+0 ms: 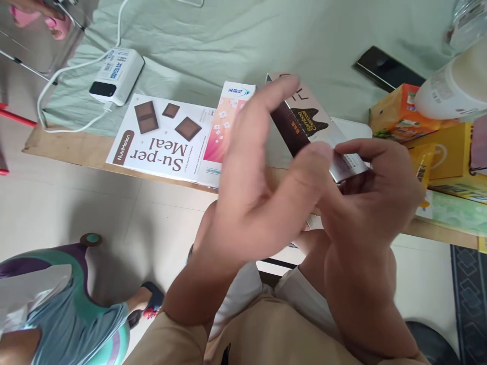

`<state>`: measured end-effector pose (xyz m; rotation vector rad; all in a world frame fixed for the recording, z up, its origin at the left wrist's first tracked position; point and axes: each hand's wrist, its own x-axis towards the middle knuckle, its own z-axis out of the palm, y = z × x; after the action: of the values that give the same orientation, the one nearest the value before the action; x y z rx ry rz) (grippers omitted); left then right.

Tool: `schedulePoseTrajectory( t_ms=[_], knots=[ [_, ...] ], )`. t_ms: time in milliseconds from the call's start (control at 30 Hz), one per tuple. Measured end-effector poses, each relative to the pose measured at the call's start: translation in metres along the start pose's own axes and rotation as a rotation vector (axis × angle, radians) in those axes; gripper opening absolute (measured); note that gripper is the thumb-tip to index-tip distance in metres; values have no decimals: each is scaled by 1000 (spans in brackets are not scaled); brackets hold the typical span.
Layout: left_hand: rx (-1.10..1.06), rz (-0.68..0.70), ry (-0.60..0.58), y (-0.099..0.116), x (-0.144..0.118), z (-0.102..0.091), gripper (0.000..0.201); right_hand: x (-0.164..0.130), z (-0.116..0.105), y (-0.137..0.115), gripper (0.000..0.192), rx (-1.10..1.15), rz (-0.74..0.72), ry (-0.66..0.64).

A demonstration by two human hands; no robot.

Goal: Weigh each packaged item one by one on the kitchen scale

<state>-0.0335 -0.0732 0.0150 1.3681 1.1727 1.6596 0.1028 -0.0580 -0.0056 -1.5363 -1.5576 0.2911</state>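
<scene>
Long brown-and-silver cardboard carton (310, 129) held above near table edge (68, 147), right of the white "Su-per Meal" box (163, 139). Right hand (365, 203) pinches its near end flap. Left hand (262, 187) open, fingers spread, thumb against the carton. Judgement: steady the carton body with the left hand and lift the flap squarely to avoid tearing.

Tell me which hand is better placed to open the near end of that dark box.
Left, probably. The right hand already pinches the near end of the dark toothpaste box, steadying it. The left hand is open, fingers spread, beside the same end, so it seems free to work the flap.
</scene>
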Motion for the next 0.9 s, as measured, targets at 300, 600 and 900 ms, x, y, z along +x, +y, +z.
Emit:
schedulePoseTrajectory(
  t_ms=[300, 600, 900],
  knots=[
    [-110, -15, 286, 12, 14, -25, 58, -7, 41, -5, 21, -133, 108, -221],
    [-138, 85, 365, 6, 20, -9, 60, -9, 42, -7, 28, -32, 192, -700],
    [-190, 85, 7, -13, -2, 41, 21, 14, -51, 18, 20, 85, 159, -276]
  ],
)
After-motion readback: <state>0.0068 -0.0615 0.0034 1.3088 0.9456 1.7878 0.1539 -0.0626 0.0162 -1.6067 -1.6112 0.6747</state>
